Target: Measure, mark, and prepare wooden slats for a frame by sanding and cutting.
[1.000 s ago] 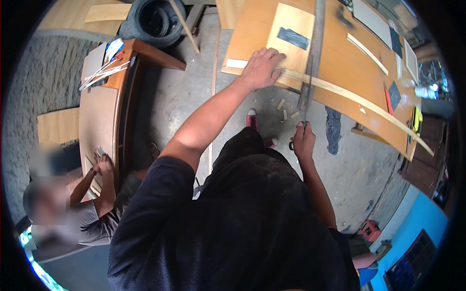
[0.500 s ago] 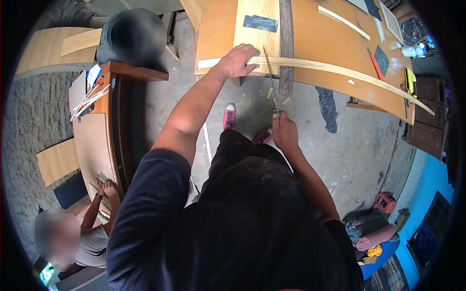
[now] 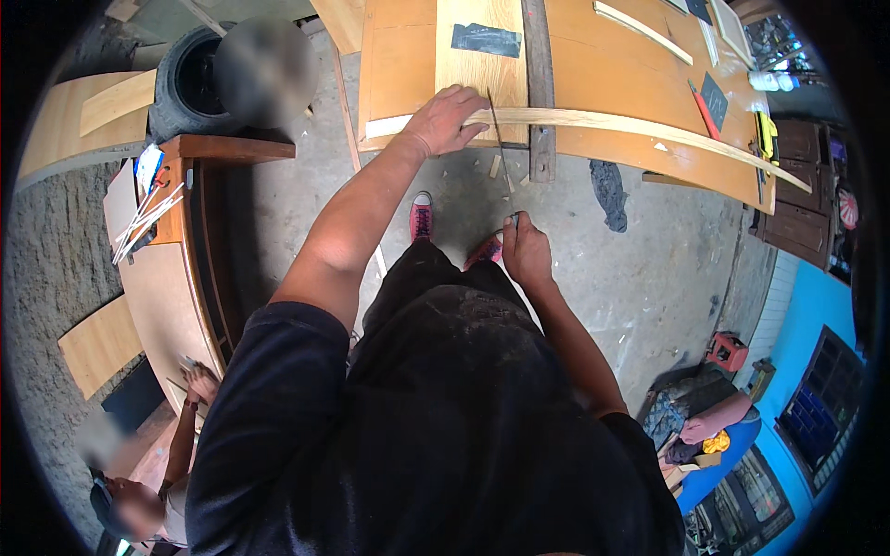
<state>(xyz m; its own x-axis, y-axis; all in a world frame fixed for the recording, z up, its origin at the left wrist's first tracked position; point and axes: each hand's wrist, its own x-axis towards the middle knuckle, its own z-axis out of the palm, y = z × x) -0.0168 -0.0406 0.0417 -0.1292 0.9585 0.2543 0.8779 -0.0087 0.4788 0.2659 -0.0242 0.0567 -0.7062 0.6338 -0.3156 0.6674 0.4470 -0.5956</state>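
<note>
My left hand [image 3: 448, 120] presses and grips a long, thin wooden strip [image 3: 640, 132] near its left end, at the front edge of an orange-brown workbench [image 3: 593, 65]. In my right hand [image 3: 528, 248], in front of the bench, is the handle of a handsaw. The saw's narrow blade [image 3: 502, 153], seen almost edge-on, crosses the strip just right of my left fingers. Beneath the strip lies a pale wood board [image 3: 477, 79] with a dark patch [image 3: 487, 40] on it. A dark bar [image 3: 540, 83] lies alongside this board.
Small offcuts [image 3: 495, 167] and a dark cloth [image 3: 608, 195] lie on the concrete floor. A pencil-like red tool [image 3: 705, 109] rests farther right on the bench. At left stands a wooden cabinet [image 3: 158, 287], where another person's hands [image 3: 199, 382] work. A red container [image 3: 727, 351] sits at right.
My view has shifted slightly, so the bench appears farther left. Both hands keep their holds, and the saw still crosses the strip. The person at lower left has changed posture.
</note>
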